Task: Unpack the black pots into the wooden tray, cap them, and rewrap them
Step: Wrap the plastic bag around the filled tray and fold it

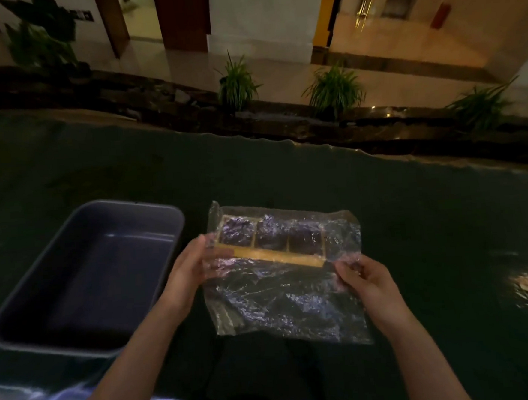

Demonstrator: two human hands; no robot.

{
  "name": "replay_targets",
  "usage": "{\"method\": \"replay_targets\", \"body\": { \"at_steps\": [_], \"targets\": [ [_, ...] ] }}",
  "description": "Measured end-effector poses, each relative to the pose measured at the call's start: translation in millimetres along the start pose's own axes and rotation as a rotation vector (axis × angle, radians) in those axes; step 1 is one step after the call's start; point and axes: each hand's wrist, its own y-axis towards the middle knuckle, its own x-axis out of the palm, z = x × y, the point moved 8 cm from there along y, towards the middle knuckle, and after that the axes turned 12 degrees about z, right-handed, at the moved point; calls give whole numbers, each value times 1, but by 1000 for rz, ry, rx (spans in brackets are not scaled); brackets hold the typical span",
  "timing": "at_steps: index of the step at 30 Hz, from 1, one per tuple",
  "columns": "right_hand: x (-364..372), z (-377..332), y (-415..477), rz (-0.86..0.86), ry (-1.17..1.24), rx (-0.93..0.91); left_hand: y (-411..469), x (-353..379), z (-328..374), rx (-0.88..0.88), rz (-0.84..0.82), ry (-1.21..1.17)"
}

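Observation:
A wooden tray [279, 257] with three compartments lies on the dark table, and a black pot [237, 232] sits in each one. Clear plastic wrap [290, 304] covers the tray and pots and spreads toward me over the table. My left hand [189, 269] pinches the wrap at the tray's left end. At the tray's right front corner, my right hand [363, 278] pinches the edge of the same wrap. Under the crinkled film I cannot make out whether the pots have caps.
A grey rectangular tub [30, 319] with nothing visible inside stands to the left of the tray. The dark table [430, 225] runs wide to the right and ends at a far edge, with potted plants [237, 83] and a lit floor beyond.

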Motion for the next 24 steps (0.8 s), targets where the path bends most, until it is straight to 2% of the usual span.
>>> {"method": "replay_targets", "body": {
  "at_steps": [3,7,10,14,17,19,21,24],
  "targets": [
    [2,-1,-3,-65,18,-3,7,4,14,-32,-1,-38],
    [0,9,-3,-170,1,34,13,10,30,43,120,76],
    [-1,9,-3,-205,82,64,14,16,36,75,175,73],
    [-11,-4,14,20,187,20,11,25,37,122,154,124],
    [-25,-11,21,244,104,-93,7,26,43,219,188,211],
    [-29,-12,21,318,71,-121,6,26,47,279,233,268],
    [-27,-4,22,256,138,-64,7,24,50,290,285,234],
    [-9,9,13,-43,37,11,14,12,52,248,365,136]
  ]
}}
